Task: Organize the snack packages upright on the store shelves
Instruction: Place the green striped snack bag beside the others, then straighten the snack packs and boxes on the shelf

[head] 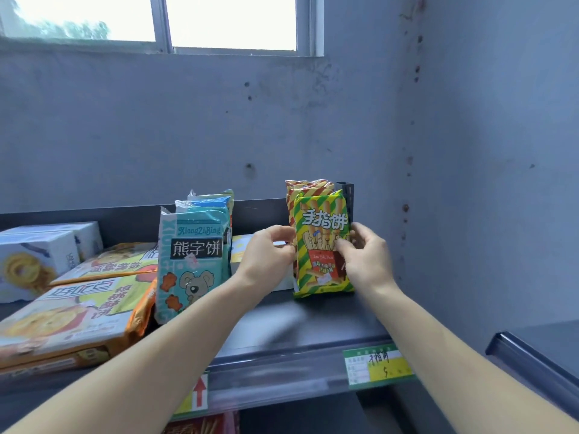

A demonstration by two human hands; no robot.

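Observation:
A green-and-yellow striped finger-biscuit package point(322, 245) stands upright at the right end of the dark top shelf point(313, 321). Red-striped packages of the same kind point(305, 187) stand behind it. My right hand point(365, 255) pinches the front package's right edge at mid height. My left hand point(269, 255) has curled fingers at the package's left edge; whether they grip it is unclear. To the left stands a row of teal bear-biscuit bags point(192, 261), upright.
Orange-and-white flat snack packs point(75, 317) lie stacked at the left, with white boxes point(37, 258) behind them. A white box point(242, 250) lies behind my left hand. A black shelf post point(347, 198) stands by the wall. Price labels point(376, 364) line the shelf's front rail.

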